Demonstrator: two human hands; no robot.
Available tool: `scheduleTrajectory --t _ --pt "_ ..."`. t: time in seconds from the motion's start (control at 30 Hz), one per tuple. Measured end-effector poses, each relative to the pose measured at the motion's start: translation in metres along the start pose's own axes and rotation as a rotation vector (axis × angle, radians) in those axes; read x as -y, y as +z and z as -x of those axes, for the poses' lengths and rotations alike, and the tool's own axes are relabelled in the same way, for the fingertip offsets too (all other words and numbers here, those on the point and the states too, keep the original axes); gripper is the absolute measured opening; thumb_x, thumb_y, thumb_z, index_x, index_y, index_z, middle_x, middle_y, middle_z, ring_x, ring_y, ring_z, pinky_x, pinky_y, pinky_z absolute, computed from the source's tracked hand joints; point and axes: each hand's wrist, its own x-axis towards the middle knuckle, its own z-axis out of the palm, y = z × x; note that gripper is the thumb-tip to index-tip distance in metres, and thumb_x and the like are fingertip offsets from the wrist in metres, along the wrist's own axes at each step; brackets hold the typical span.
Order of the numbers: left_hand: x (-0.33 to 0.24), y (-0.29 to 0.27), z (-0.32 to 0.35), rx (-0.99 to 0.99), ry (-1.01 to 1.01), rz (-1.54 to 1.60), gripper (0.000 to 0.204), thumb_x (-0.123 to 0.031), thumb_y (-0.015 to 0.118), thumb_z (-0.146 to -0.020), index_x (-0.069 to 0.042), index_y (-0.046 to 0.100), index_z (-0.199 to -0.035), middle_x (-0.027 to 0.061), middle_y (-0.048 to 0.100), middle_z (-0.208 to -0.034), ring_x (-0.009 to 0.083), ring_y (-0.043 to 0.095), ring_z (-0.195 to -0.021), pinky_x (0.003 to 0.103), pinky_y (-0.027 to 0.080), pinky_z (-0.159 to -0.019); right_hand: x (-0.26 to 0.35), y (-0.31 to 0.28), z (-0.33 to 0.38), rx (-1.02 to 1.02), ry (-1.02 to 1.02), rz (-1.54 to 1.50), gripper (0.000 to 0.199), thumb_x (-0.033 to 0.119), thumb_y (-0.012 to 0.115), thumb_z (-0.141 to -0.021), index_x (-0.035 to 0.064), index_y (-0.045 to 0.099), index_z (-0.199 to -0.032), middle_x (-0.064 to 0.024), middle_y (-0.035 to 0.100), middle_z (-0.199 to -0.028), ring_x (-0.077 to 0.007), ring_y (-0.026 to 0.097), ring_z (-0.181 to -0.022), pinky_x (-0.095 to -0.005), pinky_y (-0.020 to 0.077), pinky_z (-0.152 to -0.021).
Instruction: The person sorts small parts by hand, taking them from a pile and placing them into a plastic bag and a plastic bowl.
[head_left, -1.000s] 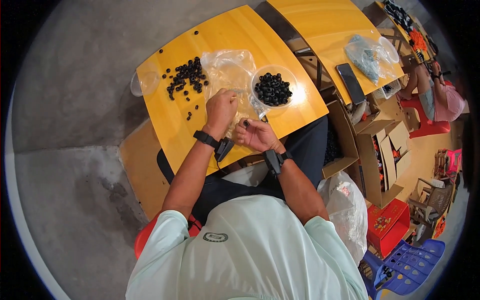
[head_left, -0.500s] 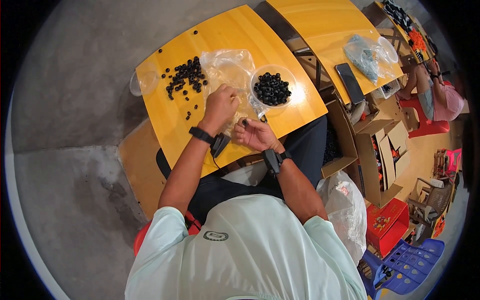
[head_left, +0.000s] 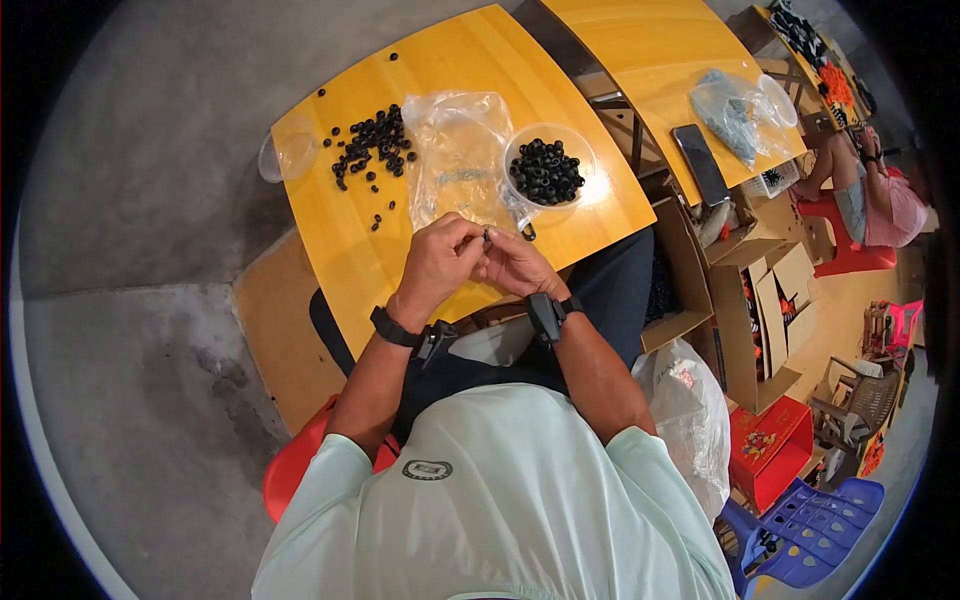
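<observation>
The black piece (head_left: 487, 236) is showing, in the head view, between pinching fingertips of the right hand (head_left: 516, 264), above the yellow table (head_left: 350, 262). The left hand (head_left: 436, 262) is bending its fingers just beside it; whether they are closing on anything, one cannot tell.

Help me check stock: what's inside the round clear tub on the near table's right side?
The tub holds a heap of small black bead-like pieces. The top ones show, some with holes; those underneath and the tub's floor beneath them are covered.
</observation>
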Motion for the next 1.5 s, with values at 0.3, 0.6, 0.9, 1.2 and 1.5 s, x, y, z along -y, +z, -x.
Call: scheduleTrajectory --t 0.3,0.6,0.9,1.2,1.5 --pt "0.010 0.008 0.001 -0.009 0.019 -0.002 0.007 -0.001 0.068 -0.083 0.002 0.071 -0.089 0.0109 0.065 -0.076 0.0207 0.067 -0.067 0.030 0.052 -0.060 -0.008 -0.007 -0.002 -0.075 0.012 -0.046 0.023 0.029 0.059 -0.099 0.0077 0.065 -0.095 -0.0002 0.063 -0.082 -0.0126 0.057 -0.074 -0.0292 0.0465 -0.068" --pt "0.022 0.012 -0.009 0.090 -0.247 0.444 0.007 0.001 0.068 -0.087 0.004 0.072 -0.092 0.0035 0.064 -0.077 0.0103 0.066 -0.070 0.023 0.055 -0.061 -0.001 0.003 0.003 0.023 0.019 -0.140 0.024 0.031 0.059 -0.099 0.0083 0.064 -0.094 0.0013 0.060 -0.080 -0.0121 0.054 -0.072 -0.0301 0.0446 -0.069" --pt "0.018 0.021 0.006 -0.052 -0.199 0.328 0.018 -0.003 0.072 -0.085 0.002 0.071 -0.102 0.0027 0.062 -0.078 0.0093 0.062 -0.069 0.023 0.052 -0.061 -0.003 -0.011 0.001 0.060 -0.003 -0.073 0.027 0.030 0.057 -0.099 0.0051 0.064 -0.106 -0.0030 0.063 -0.091 -0.0143 0.055 -0.077 -0.0310 0.0450 -0.072" --pt "0.023 0.011 0.008 -0.014 -0.060 0.146 0.021 -0.008 0.076 -0.081 0.003 0.070 -0.099 0.0066 0.060 -0.075 0.0118 0.056 -0.064 0.026 0.047 -0.060 -0.002 0.002 0.004 -0.074 -0.002 -0.057 0.028 0.026 0.055 -0.100 0.0024 0.062 -0.112 -0.0077 0.065 -0.099 -0.0153 0.059 -0.082 -0.0293 0.0464 -0.071" --pt "0.068 -0.016 0.042 -0.218 -0.136 0.078 0.018 -0.007 0.070 -0.085 0.002 0.069 -0.100 0.0067 0.062 -0.080 0.0138 0.059 -0.068 0.026 0.047 -0.062 0.004 0.003 0.007 0.096 0.040 -0.134 0.020 0.024 0.057 -0.099 0.0052 0.058 -0.103 -0.0011 0.049 -0.084 -0.0131 0.047 -0.077 -0.0278 0.0414 -0.069"
